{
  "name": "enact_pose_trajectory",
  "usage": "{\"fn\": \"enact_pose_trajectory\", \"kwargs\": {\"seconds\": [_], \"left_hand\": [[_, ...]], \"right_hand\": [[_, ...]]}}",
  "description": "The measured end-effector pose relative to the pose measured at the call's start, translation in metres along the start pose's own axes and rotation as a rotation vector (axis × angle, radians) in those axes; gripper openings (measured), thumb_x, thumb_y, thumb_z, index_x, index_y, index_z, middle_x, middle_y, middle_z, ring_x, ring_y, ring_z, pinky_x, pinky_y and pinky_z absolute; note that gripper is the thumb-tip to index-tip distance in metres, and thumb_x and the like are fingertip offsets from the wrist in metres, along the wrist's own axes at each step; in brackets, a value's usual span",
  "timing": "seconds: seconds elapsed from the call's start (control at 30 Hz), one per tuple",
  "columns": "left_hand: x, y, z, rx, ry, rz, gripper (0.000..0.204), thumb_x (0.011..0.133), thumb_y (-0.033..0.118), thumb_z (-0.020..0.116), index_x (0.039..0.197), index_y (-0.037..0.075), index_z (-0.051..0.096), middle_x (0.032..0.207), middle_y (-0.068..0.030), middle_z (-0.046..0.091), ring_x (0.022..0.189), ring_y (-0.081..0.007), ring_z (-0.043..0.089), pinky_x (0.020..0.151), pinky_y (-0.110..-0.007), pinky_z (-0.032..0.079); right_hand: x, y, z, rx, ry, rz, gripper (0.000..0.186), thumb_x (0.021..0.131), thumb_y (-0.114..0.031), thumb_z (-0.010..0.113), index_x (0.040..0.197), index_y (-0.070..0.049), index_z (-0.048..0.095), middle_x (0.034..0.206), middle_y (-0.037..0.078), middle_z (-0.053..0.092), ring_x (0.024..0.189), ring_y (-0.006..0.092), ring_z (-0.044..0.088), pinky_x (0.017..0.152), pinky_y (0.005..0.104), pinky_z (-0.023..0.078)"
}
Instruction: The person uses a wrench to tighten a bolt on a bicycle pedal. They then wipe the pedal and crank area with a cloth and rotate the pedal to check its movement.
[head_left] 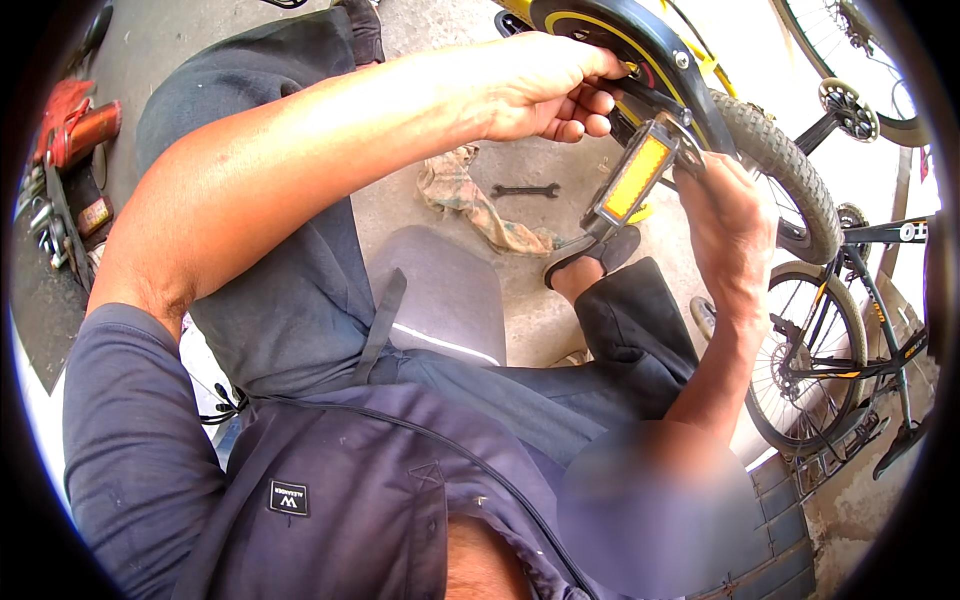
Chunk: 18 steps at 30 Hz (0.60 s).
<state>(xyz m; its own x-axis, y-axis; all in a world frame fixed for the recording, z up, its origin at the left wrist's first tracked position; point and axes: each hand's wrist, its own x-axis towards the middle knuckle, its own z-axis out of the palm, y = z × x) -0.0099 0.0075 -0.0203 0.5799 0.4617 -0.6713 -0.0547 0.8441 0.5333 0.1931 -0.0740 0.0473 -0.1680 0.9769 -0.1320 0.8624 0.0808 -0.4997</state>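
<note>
At upper centre, the pedal (pixel 632 182) seems already joined to the crank (pixel 650 97); whether tightening is left cannot be told. A metal piece (pixel 688 152) is clasped by the right hand (pixel 732 215); the left hand's (pixel 550 92) fingertips are bunched by the chain guard (pixel 655 40), their hold unclear.

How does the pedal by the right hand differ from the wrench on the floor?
The pedal is broad and blocky; the wrench is slim, with an open fork at each end.
The pedal carries a bright yellow reflector; the wrench is plain and dark.
The pedal is up beside the right hand, tilted; the wrench lies flat on the floor.
</note>
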Motion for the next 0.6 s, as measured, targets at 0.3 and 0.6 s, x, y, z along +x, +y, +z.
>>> {"fn": "enact_pose_trajectory", "kwargs": {"seconds": [0.3,0.6], "left_hand": [[-0.003,0.002,-0.001,-0.026,-0.012,-0.011,0.024,0.094,0.031,0.056,0.085,0.009,0.057,0.068,0.0022,0.058,0.063,-0.0092,0.060,0.053,-0.020,0.044],[-0.002,0.000,-0.006,-0.029,-0.021,-0.011,0.024,0.095,0.030,0.053,0.097,0.007,0.059,0.081,-0.0006,0.063,0.068,-0.0081,0.061,0.058,-0.022,0.048]], "right_hand": [[0.012,-0.004,0.020,0.059,-0.004,0.014,0.018,0.079,-0.004,0.066,0.097,-0.003,0.065,0.083,0.015,0.062,0.076,0.0311,0.063,0.067,0.0354,0.048],[0.023,-0.009,0.039,0.199,-0.042,0.030,0.013,0.078,-0.004,0.067,0.090,-0.001,0.065,0.076,0.015,0.060,0.068,0.0316,0.062,0.062,0.0369,0.047]]}}
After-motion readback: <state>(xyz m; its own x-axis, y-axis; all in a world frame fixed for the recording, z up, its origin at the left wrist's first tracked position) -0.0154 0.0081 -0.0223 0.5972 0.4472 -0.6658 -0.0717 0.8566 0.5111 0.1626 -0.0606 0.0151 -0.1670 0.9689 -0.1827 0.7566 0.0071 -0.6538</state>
